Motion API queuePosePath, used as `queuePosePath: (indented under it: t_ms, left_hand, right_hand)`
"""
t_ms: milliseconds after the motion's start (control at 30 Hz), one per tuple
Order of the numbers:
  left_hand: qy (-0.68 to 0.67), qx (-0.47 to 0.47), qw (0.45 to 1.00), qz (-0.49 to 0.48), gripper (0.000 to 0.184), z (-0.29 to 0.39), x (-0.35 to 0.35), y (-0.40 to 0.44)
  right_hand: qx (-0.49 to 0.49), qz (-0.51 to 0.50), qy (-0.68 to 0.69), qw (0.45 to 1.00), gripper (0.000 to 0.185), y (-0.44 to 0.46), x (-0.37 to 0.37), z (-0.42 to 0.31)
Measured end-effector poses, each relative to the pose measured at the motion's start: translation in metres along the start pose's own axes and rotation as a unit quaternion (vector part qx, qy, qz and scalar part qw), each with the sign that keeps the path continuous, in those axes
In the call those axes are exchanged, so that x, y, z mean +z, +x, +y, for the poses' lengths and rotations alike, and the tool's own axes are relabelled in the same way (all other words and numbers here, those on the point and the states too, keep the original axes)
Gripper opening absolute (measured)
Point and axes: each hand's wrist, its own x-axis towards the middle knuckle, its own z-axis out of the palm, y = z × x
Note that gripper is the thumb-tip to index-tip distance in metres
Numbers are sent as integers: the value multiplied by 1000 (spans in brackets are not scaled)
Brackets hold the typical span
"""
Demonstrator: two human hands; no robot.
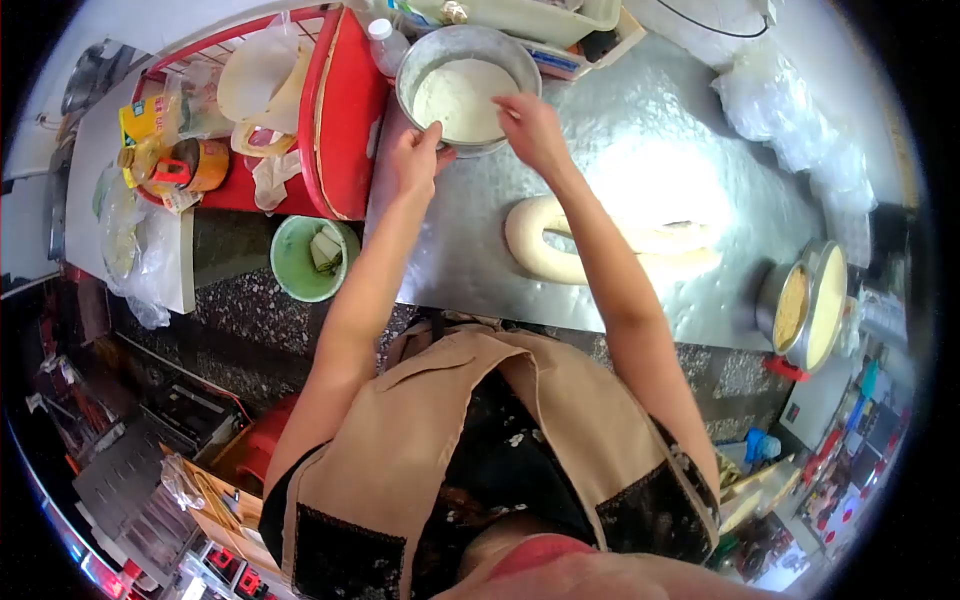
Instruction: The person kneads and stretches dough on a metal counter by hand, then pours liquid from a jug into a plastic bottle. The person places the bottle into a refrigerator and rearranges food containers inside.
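Observation:
A round metal bowl [408,85] with white flour [462,98] in it stands at the back of the metal table. My left hand [418,160] grips the bowl's near left rim, thumb on top. Over the bowl's right side is my right hand [528,124], its fingers pinched together; whether anything is between them is too small to tell. Under my right forearm, a long loop of pale dough [540,262] lies on the table [460,240].
On the left are a red basket [350,120] with packages and jars, and a green bin [292,265] below it. A clear bottle [386,45] touches the bowl area. Metal pots [783,305] stand at the right edge, plastic bags [790,115] behind.

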Motion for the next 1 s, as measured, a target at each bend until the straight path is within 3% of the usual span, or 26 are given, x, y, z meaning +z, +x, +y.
queuePosePath:
  t_ms: [33, 100, 133, 200, 333, 400, 467, 567, 633, 667, 733, 767, 833, 867, 900, 933, 967, 1000]
  left_hand:
    - [-20, 2, 1000, 2, 21, -1, 0, -1]
    - [-39, -7, 999, -2, 23, -5, -1, 0]
    - [-61, -3, 998, -5, 24, -8, -3, 2]
    - [-81, -13, 997, -11, 25, -13, -3, 2]
    - [-115, -19, 993, 14, 22, -11, 1, 2]
    - [-116, -21, 993, 22, 21, -10, 1, 3]
    - [-122, 5, 992, 31, 26, -6, 5, 5]
    - [-112, 7, 993, 33, 25, -4, 3, 5]
    - [-100, 1, 994, 45, 25, 1, 6, 1]
    - [-100, 18, 994, 41, 25, -4, 3, 3]
    - [-83, 36, 995, 51, 24, -11, 2, 6]
    - [-78, 46, 995, 41, 28, -12, 4, 3]
    - [-97, 38, 994, 21, 36, -13, 5, -5]
    - [-99, 25, 995, 23, 40, -17, -6, -5]
    - [-98, 15, 995, 30, 45, -20, -4, -16]
    - [-59, 41, 993, 98, 48, -34, -2, -25]
    - [-61, 47, 991, 108, 48, -52, -3, -33]
    - [10, 51, 991, 121, 47, -73, -7, -40]
  right_hand:
    - [-47, -47, -83, 994, 18, 22, 19, 16]
    - [54, -233, -305, 922, 24, 57, 56, 45]
    - [66, -235, -309, 919, 24, 67, 68, 62]
    - [107, -444, -289, 841, 39, 70, 83, 89]
    - [145, -528, -246, 800, 50, 57, 89, 64]
    - [251, -558, -177, 771, 50, 58, 93, 64]
    - [113, -538, -188, 814, 53, 65, 85, 56]
    - [129, -365, -39, 921, 36, 69, 35, 32]
    - [181, -264, 128, 939, 30, 58, -19, 13]
    - [185, -255, 121, 941, 30, 50, -36, 16]
    - [165, -258, -48, 951, 26, 36, -66, 28]
    - [169, -252, -48, 952, 26, 26, -80, 49]
    - [37, -186, -215, 958, 23, 4, -113, 131]
    - [-9, -85, -172, 981, 18, -11, -129, 193]
    - [106, -91, -320, 937, 9, -18, -177, 217]
    - [64, -5, -356, 932, 8, -45, -226, 254]
    - [183, -36, -423, 887, 11, -66, -269, 267]
    - [243, -55, -444, 861, 11, -82, -301, 260]
